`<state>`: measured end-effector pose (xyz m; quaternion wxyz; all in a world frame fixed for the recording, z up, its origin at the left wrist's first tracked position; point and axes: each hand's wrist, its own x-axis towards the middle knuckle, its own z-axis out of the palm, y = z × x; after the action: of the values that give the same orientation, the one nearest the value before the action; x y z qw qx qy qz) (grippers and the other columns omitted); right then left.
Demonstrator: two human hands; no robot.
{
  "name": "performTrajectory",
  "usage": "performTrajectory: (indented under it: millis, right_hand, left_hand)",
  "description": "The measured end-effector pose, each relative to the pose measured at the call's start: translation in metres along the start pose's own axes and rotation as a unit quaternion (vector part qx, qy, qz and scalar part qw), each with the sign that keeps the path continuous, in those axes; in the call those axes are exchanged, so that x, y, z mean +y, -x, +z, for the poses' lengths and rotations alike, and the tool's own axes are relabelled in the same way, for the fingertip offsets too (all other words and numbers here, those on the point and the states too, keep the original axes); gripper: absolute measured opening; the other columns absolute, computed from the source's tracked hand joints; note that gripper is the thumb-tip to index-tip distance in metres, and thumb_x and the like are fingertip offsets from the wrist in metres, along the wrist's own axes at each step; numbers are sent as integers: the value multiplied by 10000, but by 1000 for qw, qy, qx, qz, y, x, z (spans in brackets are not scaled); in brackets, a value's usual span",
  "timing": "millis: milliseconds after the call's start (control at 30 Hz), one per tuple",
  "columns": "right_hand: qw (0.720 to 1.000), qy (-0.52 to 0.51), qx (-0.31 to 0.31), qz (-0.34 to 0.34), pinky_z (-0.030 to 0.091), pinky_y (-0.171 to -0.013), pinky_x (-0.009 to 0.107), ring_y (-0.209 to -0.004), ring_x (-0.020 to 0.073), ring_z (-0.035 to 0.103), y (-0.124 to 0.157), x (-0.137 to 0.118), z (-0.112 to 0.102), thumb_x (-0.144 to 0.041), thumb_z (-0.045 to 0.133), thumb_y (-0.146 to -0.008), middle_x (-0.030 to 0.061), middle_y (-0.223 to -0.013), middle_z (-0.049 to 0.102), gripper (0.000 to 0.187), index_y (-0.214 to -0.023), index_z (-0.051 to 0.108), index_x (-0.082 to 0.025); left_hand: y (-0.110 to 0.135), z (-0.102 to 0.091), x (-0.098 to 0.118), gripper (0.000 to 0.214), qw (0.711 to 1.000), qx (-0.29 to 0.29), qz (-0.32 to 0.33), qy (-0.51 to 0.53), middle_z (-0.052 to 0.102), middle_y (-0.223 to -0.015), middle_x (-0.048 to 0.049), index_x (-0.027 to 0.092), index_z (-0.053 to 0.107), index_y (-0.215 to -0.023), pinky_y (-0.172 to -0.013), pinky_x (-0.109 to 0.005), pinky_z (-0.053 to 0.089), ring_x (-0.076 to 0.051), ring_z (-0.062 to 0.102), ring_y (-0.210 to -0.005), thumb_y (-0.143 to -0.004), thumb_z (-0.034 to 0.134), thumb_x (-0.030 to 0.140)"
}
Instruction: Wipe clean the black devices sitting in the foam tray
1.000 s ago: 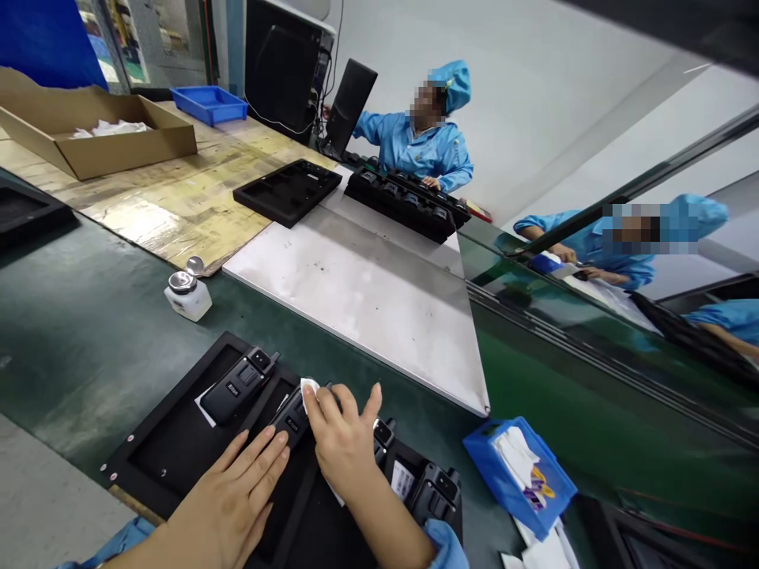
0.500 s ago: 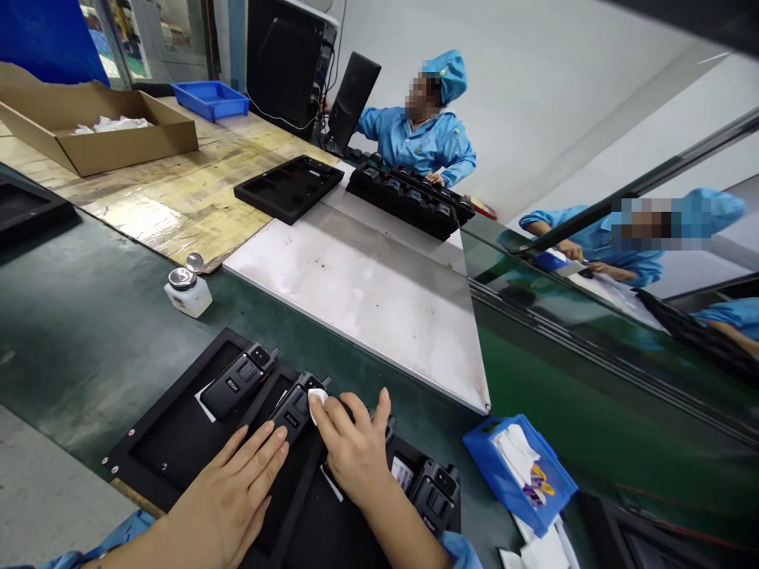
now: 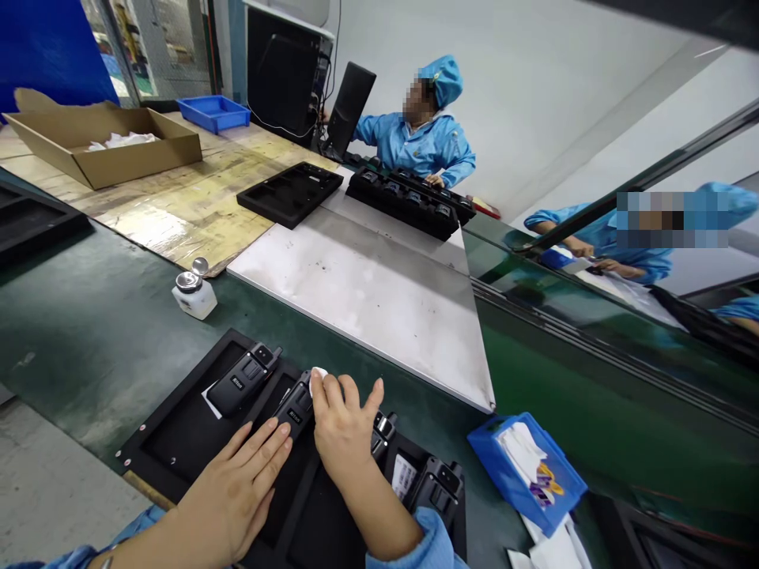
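A black tray [image 3: 193, 438] with compartments lies at an angle before me, holding several black handheld radios. My left hand [image 3: 237, 490] rests flat, its fingers stretched out and their tips on the lower body of the second radio [image 3: 293, 412]. A small white cloth [image 3: 319, 374] is pinched in my right hand [image 3: 347, 435] and pressed against that radio's top end, which the fingers cover. To the left of it is another radio [image 3: 240, 383]. Further right, one radio [image 3: 383, 433] is partly behind my right hand, and another radio [image 3: 439, 486] lies near my right sleeve.
A white bottle [image 3: 195, 299] with a raised metal lid stands beyond the tray. At right is a blue bin [image 3: 554, 518] with white cloths. Farther off are a white board [image 3: 373, 292], a black tray [image 3: 290, 194], a cardboard box [image 3: 142, 162] and co-workers in blue.
My right hand has shifted slightly up with the cloth along the radio's top end, and its wrist has turned. My left hand stays on the radio. The whole view has shifted slightly.
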<state>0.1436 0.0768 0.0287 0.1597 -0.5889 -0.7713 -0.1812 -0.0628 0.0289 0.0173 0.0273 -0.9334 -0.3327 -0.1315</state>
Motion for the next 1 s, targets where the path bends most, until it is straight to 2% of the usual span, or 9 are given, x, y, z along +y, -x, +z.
performTrajectory:
  millis: [100,233,367,500,600,667,767,900,1000]
  right_hand:
    - [999,36,4,38,29,-1144,660,-1072,269,497,8,-8,-2,-162,396,-984,128,-1013,674,369,-1256,636,-94]
    - [997,63,-13,45,43,-1140,663,-1077,290,499,19,-15,-3,-125,371,-970,161,-1012,667,397,-1266,619,-33]
    - [997,46,-24,57,49,-1143,653,-1045,275,518,28,-12,-16,-105,387,-957,126,-975,675,369,-1207,657,-88]
    - [995,-7,10,98,69,-1148,636,-1005,240,532,46,7,-40,-116,410,-956,61,-935,683,330,-1127,685,-178]
    - [991,-24,46,125,134,-1138,622,-973,225,532,71,30,-53,-121,407,-960,46,-930,684,329,-1103,690,-208]
    - [990,-27,63,123,188,-1128,600,-960,219,529,88,46,-56,-130,407,-963,51,-930,677,324,-1096,692,-207]
    - [991,-21,75,109,223,-1119,586,-969,220,518,106,66,-55,-142,409,-966,62,-934,669,319,-1100,693,-194]
    - [992,-47,74,95,195,-1141,582,-980,205,516,102,79,-50,-143,428,-965,47,-965,681,314,-1116,695,-211]
    - [996,-65,50,40,116,-1163,602,-1000,198,513,86,83,-40,-162,442,-971,34,-986,688,313,-1159,683,-226]
  left_hand:
    - [0,0,0,626,1000,2,-5,13,424,-1556,-50,156,450,-1470,-1223,-395,223,-250,374,-1437,-846,498,130]
    - [0,1,1,633,999,12,-13,47,441,-1546,-51,161,427,-1484,-1216,-386,258,-239,373,-1440,-855,493,121]
    - [0,4,1,647,998,16,-23,59,449,-1541,-43,180,407,-1497,-1205,-383,281,-234,380,-1436,-858,491,125]
    - [2,6,-2,633,999,15,-11,27,410,-1565,-43,168,425,-1486,-1192,-394,294,-240,373,-1438,-858,504,142]
    - [3,4,-1,585,999,22,-8,21,424,-1557,-50,159,468,-1456,-1197,-402,286,-248,369,-1438,-873,520,159]
    - [-1,2,6,570,999,26,5,33,432,-1552,-44,164,476,-1449,-1206,-401,276,-246,355,-1446,-881,522,153]
    - [-13,0,24,600,995,13,58,75,394,-1575,-27,184,427,-1482,-1216,-400,268,-242,317,-1465,-891,533,164]
    - [-31,9,45,643,987,-40,88,128,323,-1610,-42,189,359,-1516,-1217,-419,273,-249,296,-1475,-920,574,300]
    - [-36,16,48,632,985,-60,82,139,322,-1610,-44,198,358,-1518,-1216,-429,270,-257,304,-1472,-934,562,325]
